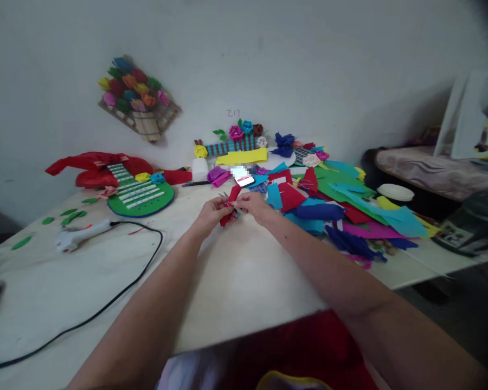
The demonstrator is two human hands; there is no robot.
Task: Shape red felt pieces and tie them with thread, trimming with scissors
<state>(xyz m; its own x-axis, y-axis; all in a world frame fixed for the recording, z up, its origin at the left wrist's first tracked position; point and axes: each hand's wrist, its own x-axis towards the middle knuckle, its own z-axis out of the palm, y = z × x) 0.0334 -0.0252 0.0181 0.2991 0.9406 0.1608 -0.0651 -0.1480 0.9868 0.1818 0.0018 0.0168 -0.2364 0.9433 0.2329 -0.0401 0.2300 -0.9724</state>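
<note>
Near the middle of the table, my left hand [212, 215] is closed on a small piece of red crepe paper [226, 219], which sticks out above and below the fingers. My right hand [254, 206] meets it from the right, its fingertips pinched together at the same red paper. Thin blades of small scissors [223, 195] point up and away between the hands. Fingers hide their handles, so I cannot tell which hand carries them. Just beyond lies a phone [244, 177] with a bright screen.
Colored paper scraps [293, 197] pile up on the right. Left of my hands are a white glue gun [83, 235] with its black cord [146, 268], green paper leaves [73, 216] and a green guitar-shaped craft [154, 203]. A decorated guitar neck [231, 146] stands against the wall.
</note>
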